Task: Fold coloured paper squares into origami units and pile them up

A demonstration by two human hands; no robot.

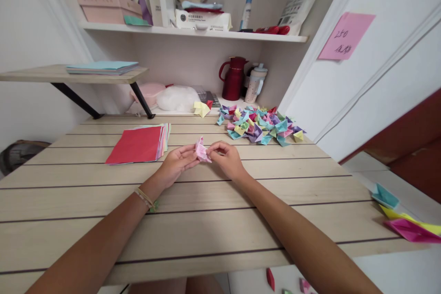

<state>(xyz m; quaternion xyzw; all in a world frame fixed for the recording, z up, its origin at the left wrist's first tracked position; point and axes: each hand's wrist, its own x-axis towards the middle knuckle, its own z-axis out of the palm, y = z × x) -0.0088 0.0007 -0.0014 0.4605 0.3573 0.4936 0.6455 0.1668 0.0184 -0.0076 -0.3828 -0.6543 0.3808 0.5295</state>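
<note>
A small pink folded paper piece [200,150] sits between both my hands, just above the wooden table [193,220]. My left hand [177,163] pinches its left side with fingers closed on it. From the right, my right hand [225,158] grips the other side with its fingertips. A stack of square coloured paper sheets [139,144], red on top, lies left of my hands. A pile of several folded paper pieces [260,125] in mixed colours lies to the upper right.
A dark red jug [233,78] and a pale cup [255,84] stand at the back. A side shelf [69,73] holds teal sheets. A pink note [345,36] is stuck on the right wall. Folded pieces [406,225] lie off the table's right edge.
</note>
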